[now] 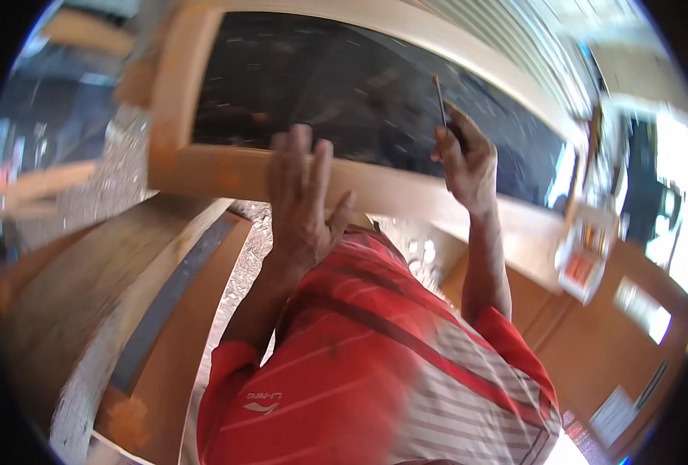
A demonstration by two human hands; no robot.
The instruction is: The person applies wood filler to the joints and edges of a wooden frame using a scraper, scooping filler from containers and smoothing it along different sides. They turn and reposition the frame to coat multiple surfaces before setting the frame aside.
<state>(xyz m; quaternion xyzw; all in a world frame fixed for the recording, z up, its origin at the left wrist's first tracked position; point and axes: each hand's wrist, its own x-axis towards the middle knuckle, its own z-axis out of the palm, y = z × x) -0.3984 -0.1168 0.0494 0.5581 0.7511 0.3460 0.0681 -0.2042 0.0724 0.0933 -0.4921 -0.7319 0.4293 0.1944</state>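
Note:
A pale wooden frame (228,172) around a dark, shiny panel (321,85) lies before me, tilted across the view. My left hand (305,201) is at its near rail, fingers stretched out and somewhat blurred; I cannot tell whether they touch the wood. Over the right part of the panel, my right hand (468,159) is closed around a thin stick-like tool (438,101). Its slim shaft points up and away, with a small brownish tip. The fingers hide its lower end, so its exact kind is unclear.
Rough timber (104,287) and a brown board (181,333) stand at the lower left. On the right is a brown wooden surface (584,333) bearing a white container with a red-orange label (584,267). Corrugated sheeting (522,39) runs along the far side.

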